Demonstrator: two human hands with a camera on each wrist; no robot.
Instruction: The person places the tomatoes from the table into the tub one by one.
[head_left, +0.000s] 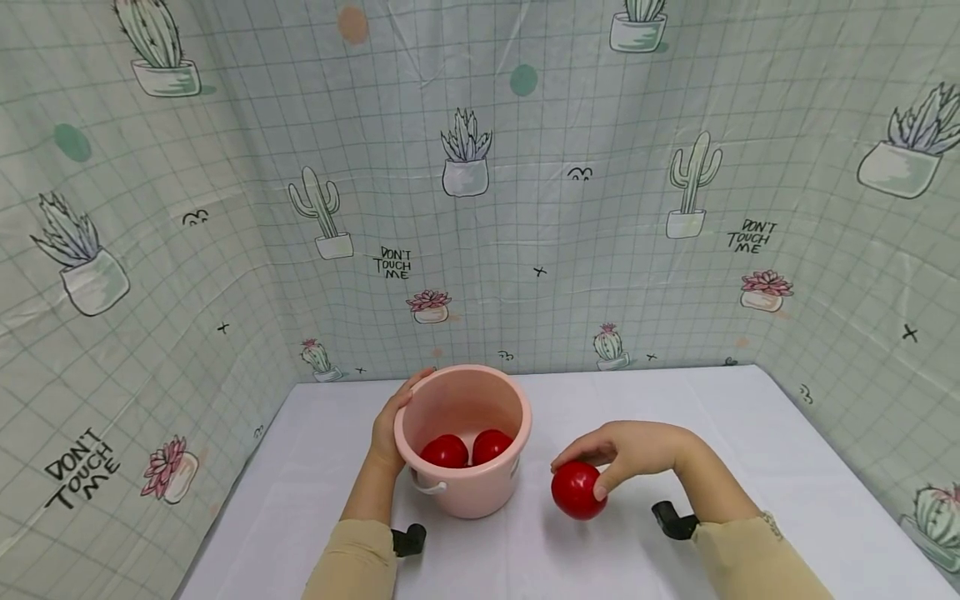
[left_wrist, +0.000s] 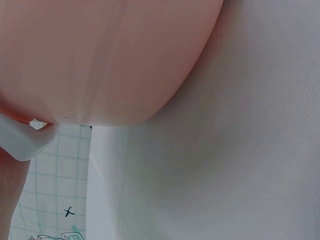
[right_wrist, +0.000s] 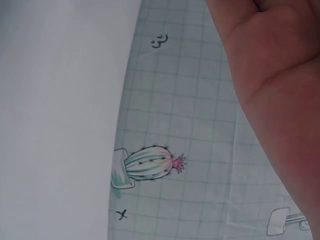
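While the head camera looked down on the white surface, the person's left hand lay against the left outer wall of a pink plastic bucket, its fingers curled round the rim at the back left; its grip was grasping the bucket. Two red balls sat side by side in the bottom of the bucket, touching or nearly so. A white handle hung low on the bucket's near left side.

Just to the right of the bucket, the right hand arched over a third red ball, thumb and fingertips on its top and sides; its grip was grasping that ball. Whether the ball rested on the surface or was held just clear of it could not be told. The ball stood apart from the bucket wall, near it.

From the left wrist camera, the bucket's pink wall filled the upper frame, with the white handle at lower left. From the right wrist camera, only the palm showed, not the ball.

A green-gridded cloth printed with cacti enclosed the surface on three sides. Both forearms wore tan sleeves.
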